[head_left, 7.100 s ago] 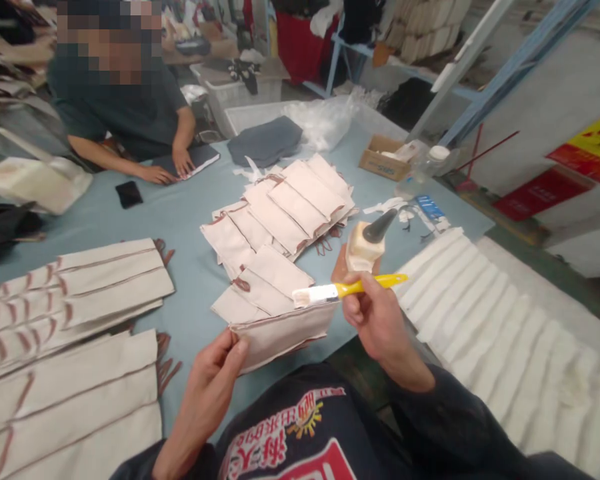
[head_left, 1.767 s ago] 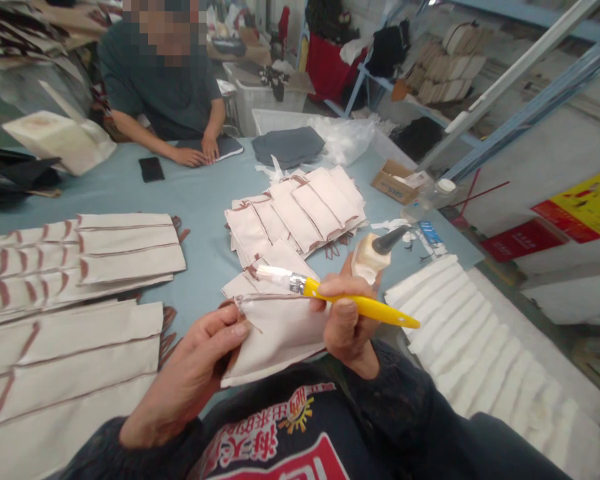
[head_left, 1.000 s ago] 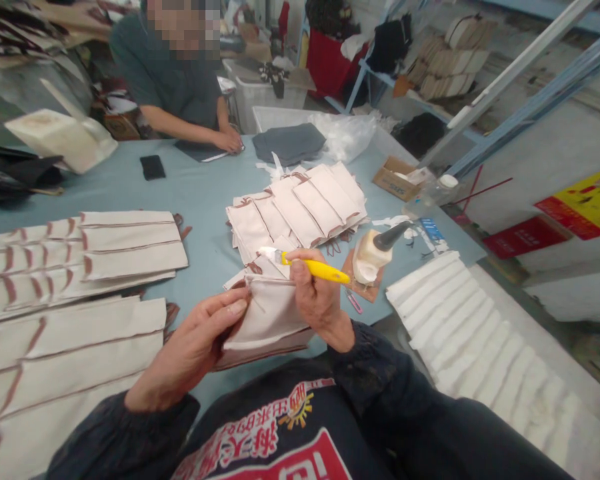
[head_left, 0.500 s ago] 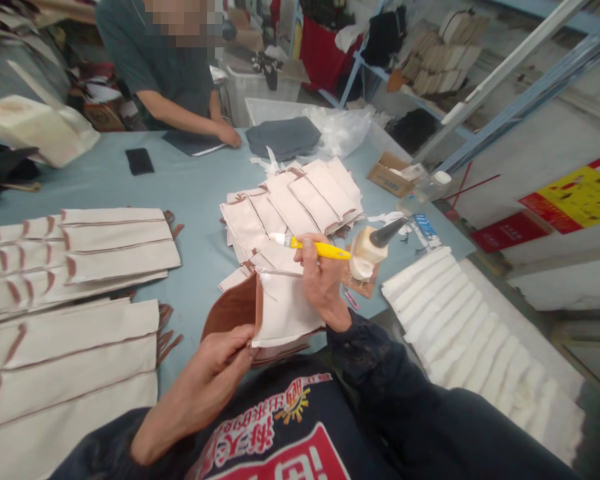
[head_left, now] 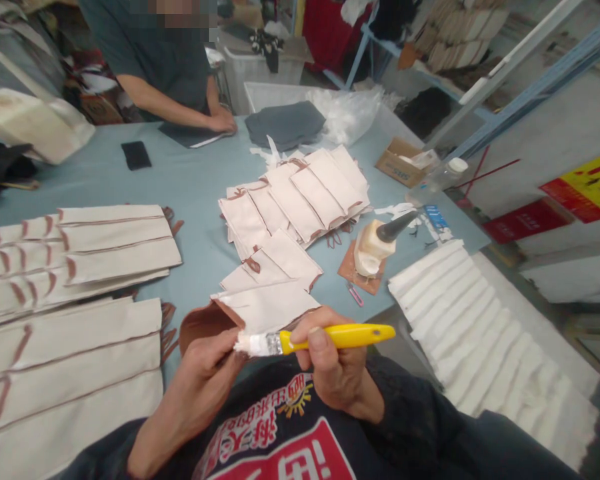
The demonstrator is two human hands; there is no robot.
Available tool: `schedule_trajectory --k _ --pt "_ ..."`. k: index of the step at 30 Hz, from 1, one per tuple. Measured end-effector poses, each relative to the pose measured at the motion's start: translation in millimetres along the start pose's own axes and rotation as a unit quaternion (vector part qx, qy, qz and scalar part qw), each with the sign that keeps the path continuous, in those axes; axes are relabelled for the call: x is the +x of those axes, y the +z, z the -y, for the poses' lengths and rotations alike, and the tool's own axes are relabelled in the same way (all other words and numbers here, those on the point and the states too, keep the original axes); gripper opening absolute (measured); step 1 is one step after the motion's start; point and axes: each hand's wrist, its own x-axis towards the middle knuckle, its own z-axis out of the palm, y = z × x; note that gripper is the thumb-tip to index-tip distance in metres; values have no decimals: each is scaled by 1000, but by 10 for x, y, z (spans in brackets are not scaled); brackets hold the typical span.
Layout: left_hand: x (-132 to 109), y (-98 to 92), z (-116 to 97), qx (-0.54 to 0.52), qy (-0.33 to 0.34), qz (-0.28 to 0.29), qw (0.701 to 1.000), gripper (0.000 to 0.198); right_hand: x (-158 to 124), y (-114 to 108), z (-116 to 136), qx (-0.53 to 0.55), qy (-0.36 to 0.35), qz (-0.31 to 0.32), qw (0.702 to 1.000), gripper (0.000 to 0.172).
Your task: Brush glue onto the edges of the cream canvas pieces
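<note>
A paintbrush with a yellow handle and white-coated bristles is gripped in my right hand. Its bristle tip meets the near edge of a cream fabric piece with a brown lining, close to my left fingers. My left hand pinches that piece at its near left corner, where the brown inner side gapes. Just beyond lie a smaller cream piece and a heap of cream fabric pieces. To the right, a cut-open plastic bottle with a dark cone on it stands on a brown board.
Stacked cream pieces cover the table's left side. White layered sheets lie at the right. A small pink-handled tool rests near the bottle. Across the table, a person's hands press on dark material. A cardboard box sits far right.
My right hand has brought the brush down and toward me, its tip now at the fabric's near edge. The fabric piece has tilted and shifted slightly left. The view has turned a little.
</note>
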Motion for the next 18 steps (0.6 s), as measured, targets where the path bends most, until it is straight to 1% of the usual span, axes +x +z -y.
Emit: schedule_trajectory --k 1,5,6,9,10,11,14,15,18 --pt "11 4 -11 0 3 -3 1000 29 0 5 -21 13 -5 -3 1000 24" --pt "57 12 -59 15 3 -24 1000 28 102 23 -4 44 -23 -89 995 25" --pt "68 11 -70 15 6 -29 999 28 129 30 13 43 -21 -90 995 27" --pt "88 -2 -87 5 17 -40 999 28 173 50 54 47 -8 -40 998 31" --pt "89 -8 -88 3 17 -45 999 28 179 54 58 50 -1 -36 998 31" --pt "88 -12 -88 1 15 -50 999 28 183 56 59 50 4 -47 998 32" --pt "75 -18 -90 -8 6 -53 999 27 183 65 49 34 10 -108 994 34" --pt "72 -16 -95 -12 2 -51 999 26 175 75 47 30 12 -110 993 35" --pt "69 -6 -121 -26 -9 -56 998 26 126 110 45 45 18 -57 997 35"
